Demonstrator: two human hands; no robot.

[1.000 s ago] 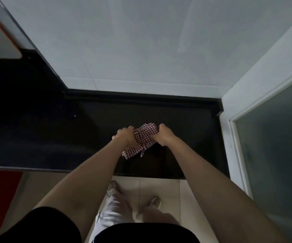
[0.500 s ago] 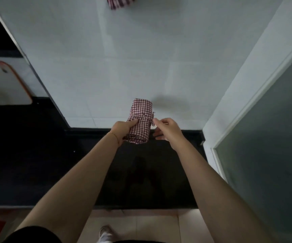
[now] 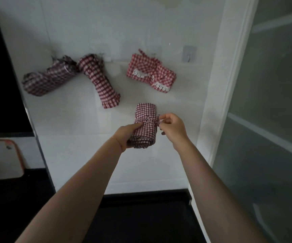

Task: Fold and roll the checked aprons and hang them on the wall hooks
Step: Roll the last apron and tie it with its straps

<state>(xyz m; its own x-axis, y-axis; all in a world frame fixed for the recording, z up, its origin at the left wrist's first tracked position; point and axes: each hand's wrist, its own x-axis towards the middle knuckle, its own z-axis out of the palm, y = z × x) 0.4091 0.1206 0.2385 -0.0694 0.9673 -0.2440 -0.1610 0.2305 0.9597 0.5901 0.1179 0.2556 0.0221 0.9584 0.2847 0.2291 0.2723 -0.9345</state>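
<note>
A rolled dark-red checked apron (image 3: 145, 120) is held upright in front of the white wall. My left hand (image 3: 126, 135) grips its lower part from the left. My right hand (image 3: 172, 127) pinches the apron's tie string at the roll's right side. Three rolled checked aprons hang on the wall above: a dark one (image 3: 47, 77) at the left, a red-and-white one (image 3: 100, 80) beside it, and a brighter red one with white lace (image 3: 150, 72) to the right. A bare metal hook (image 3: 188, 56) is fixed to the wall right of the lace apron.
A white door frame (image 3: 229, 85) and a frosted glass panel (image 3: 273, 111) stand at the right. The black countertop (image 3: 141, 216) runs below the wall. A white cutting board with an orange rim (image 3: 1, 158) leans at the left.
Both hands have lifted the rolled apron from the black countertop up in front of the wall. The view has tilted upward, so the hanging aprons and the hook now show.
</note>
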